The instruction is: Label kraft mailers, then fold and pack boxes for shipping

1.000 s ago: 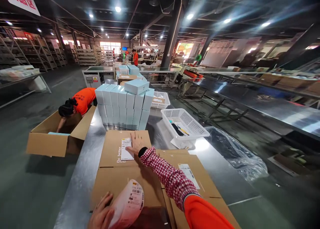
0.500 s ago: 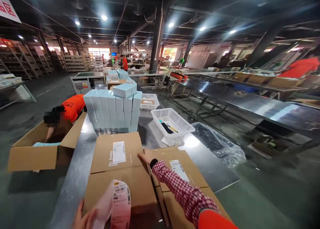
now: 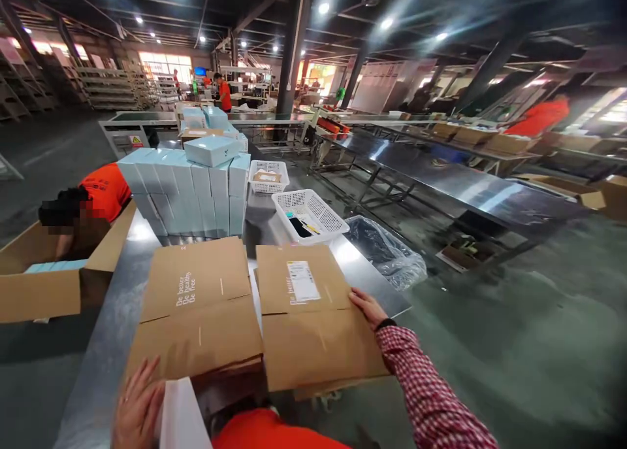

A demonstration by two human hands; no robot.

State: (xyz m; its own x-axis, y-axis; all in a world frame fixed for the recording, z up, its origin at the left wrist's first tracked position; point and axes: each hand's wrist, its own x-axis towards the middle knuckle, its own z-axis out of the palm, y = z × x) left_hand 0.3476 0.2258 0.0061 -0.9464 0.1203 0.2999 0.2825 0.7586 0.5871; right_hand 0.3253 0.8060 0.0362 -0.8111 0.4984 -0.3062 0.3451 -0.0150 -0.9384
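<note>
Two stacks of flattened brown cartons lie side by side on the metal table. The left carton (image 3: pixel 196 331) bears white printing, "Be better, Be healthy, Be free", and no label. On the right carton (image 3: pixel 313 344) a white shipping label (image 3: pixel 304 281) covers part of the same printing. My left hand (image 3: pixel 140 403) lies at the left carton's near left corner, fingers stretched, with a white label strip (image 3: pixel 182 415) held against its thumb side. My right hand (image 3: pixel 368 308) grips the right carton's right edge; its thumb is hidden.
Light-blue boxes (image 3: pixel 191 191) are stacked at the table's far left. A white basket (image 3: pixel 330 223) holds a dark phone-like item; a smaller basket (image 3: pixel 268 174) stands behind. Plastic wrap (image 3: pixel 392 253) bulges beside the table. At left, a co-worker (image 3: pixel 105 191) bends over an open carton (image 3: pixel 44 295).
My right hand has moved right, and the labelled carton now lies on the right stack. An unlabelled carton shows on the left. My left hand's fingers have spread; the view has shifted.
</note>
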